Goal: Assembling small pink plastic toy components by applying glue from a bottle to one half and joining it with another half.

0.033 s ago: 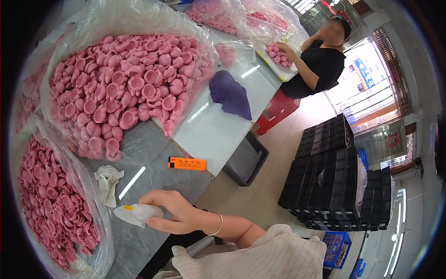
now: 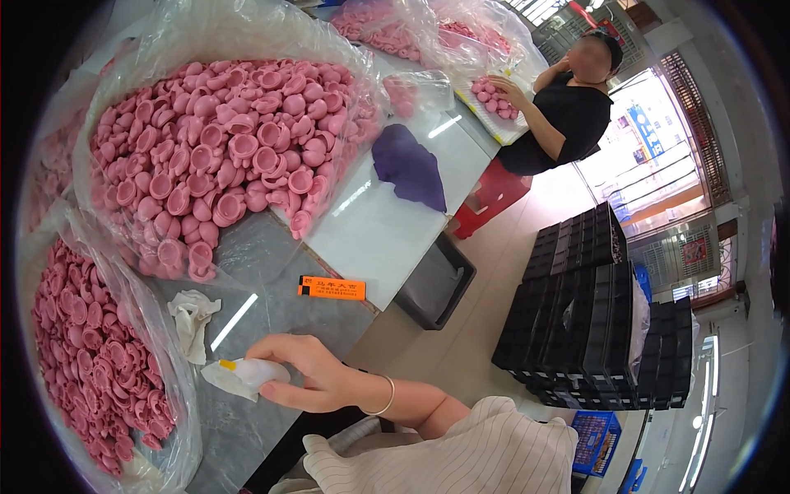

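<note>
A factory workshop: bagged pink rubber caps point(image 2: 222, 156), stacked black trays point(image 2: 588, 313).

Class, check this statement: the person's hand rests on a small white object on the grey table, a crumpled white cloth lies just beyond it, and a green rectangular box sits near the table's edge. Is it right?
Not quite: the head view shows the rectangular box is orange, not green. The rest holds: the hand rests on a small white object on the grey table, with the crumpled white cloth just beyond it.

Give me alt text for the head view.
A right hand grips a small white bottle with a yellow cap on a grey table, between open plastic bags of pink rubber caps. A crumpled white cloth lies nearby.
</note>
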Demonstrator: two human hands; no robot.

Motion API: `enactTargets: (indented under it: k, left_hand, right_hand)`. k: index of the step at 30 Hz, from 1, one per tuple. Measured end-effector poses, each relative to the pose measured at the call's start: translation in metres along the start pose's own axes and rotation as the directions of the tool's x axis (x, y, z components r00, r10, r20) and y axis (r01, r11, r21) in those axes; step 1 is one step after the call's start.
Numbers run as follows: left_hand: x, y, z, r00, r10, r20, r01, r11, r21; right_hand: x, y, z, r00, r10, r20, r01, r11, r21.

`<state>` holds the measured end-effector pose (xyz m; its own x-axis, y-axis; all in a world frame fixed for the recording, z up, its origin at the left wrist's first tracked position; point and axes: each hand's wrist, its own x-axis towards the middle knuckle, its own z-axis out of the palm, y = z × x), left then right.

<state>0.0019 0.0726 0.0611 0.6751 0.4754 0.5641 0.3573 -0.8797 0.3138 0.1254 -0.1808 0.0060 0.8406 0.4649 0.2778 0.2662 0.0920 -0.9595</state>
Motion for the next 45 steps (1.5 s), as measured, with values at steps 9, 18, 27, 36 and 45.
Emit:
enactTargets:
  k: [9,18,27,36,45]
  left_hand:
    - [-0.001,0.024,0.038,0.845,0.298,0.444,-0.225,0.952,-0.210]
    - [-0.001,-0.004,0.043,0.918,0.112,0.381,-0.042,0.981,-0.187]
    - [0.002,0.005,0.010,0.912,0.036,0.408,-0.017,0.999,-0.051]
    - [0.004,0.009,0.004,0.887,-0.045,0.459,0.154,0.967,-0.204]
    - [0.000,0.014,0.004,0.970,-0.161,0.182,0.197,0.960,-0.200]
  right_hand:
    - [-0.001,-0.005,0.000,0.999,-0.009,-0.048,0.008,1.000,-0.020]
    - [-0.002,-0.003,0.000,0.999,0.028,-0.028,-0.026,0.997,0.070]
    - [-0.002,-0.007,-0.002,0.999,-0.009,-0.033,0.010,0.999,0.042]
    - [-0.002,-0.005,0.001,0.999,-0.015,-0.041,0.016,1.000,0.018]
    - [-0.008,-0.003,0.003,0.996,-0.022,-0.084,0.028,0.997,0.071]
